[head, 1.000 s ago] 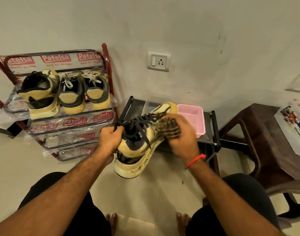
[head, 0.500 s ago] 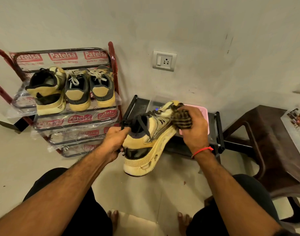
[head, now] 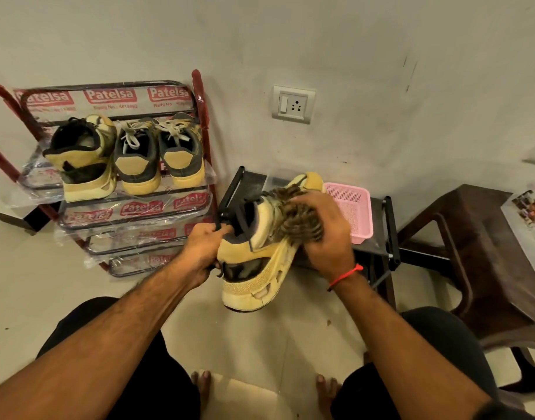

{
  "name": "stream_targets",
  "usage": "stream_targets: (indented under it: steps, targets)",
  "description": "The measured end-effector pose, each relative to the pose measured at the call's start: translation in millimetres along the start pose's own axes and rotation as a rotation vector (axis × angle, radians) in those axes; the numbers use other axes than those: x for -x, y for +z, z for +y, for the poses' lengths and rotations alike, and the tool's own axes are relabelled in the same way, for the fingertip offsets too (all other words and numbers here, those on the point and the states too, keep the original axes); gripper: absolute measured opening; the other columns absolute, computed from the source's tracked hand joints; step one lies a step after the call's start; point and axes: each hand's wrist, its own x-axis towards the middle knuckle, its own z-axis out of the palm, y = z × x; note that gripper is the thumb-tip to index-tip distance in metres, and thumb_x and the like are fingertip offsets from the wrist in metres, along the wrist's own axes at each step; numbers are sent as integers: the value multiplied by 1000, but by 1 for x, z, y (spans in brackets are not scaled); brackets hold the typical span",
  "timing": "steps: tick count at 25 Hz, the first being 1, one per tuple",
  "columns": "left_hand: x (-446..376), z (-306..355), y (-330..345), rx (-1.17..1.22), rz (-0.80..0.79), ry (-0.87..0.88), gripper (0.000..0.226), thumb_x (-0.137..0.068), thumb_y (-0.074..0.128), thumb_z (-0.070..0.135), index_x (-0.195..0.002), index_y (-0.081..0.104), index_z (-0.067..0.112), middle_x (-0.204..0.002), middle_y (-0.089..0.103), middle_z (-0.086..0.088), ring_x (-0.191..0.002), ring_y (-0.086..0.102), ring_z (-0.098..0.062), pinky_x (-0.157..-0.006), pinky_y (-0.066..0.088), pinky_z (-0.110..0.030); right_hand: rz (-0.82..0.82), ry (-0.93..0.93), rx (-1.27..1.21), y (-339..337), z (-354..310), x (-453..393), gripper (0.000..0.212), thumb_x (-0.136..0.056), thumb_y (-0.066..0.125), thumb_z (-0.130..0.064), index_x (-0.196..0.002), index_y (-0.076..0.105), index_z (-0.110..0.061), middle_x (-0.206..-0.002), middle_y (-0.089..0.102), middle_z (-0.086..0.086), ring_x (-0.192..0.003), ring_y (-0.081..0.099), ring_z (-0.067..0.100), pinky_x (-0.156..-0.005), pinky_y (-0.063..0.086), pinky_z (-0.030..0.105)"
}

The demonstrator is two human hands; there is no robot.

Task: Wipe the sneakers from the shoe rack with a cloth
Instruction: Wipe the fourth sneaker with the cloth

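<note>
The left hand (head: 204,248) grips the heel collar of a yellow sneaker (head: 257,256) held mid-air at the centre. The right hand (head: 326,228) clutches a striped cloth (head: 296,218) against its side. At ten o'clock the shoe rack (head: 199,95) carries three more sneakers (head: 132,159)

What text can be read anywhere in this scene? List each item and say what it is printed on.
"Patelsa": red labels repeated on the plastic wrap of the shoe rack, along its top bar and lower shelf rails.
"Regd No" with digits: small print under the top labels, too blurred to read surely.
Printed sheet on the brown stool: too blurred to read.
Held sneaker, wall socket: no readable text.
</note>
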Motion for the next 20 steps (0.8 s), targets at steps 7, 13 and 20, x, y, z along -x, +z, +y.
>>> stream_targets:
  steps: [7, 13, 20]
  targets:
    - [-6, -7, 4, 52, 144, -111, 16, -96, 65, 16, -83, 66, 6, -61, 59, -6, -46, 49, -15, -37, 33, -20, -86, 78, -20, 26, -42, 26, 30, -80, 75, 0, -108, 67, -6, -109, 61, 8, -106, 59, 18, -94, 51, 32]
    - [11, 9, -18, 149, 180, -98, 11, -95, 63, 10, -84, 62, 8, -59, 55, -5, -37, 42, -10, -33, 32, -17, -41, 228, -461, 18, -62, 8, 30, -82, 77, -4, -109, 65, -9, -106, 70, 1, -105, 67, 18, -93, 53, 27]
    - [45, 38, -79, 145, 405, 61, 17, -93, 58, 8, -77, 64, 5, -52, 59, -4, -34, 41, -12, -35, 34, -21, 301, 889, -1123, 44, -79, -31, 44, -90, 67, -7, -132, 56, -15, -124, 68, 11, -118, 64, 28, -100, 51, 52]
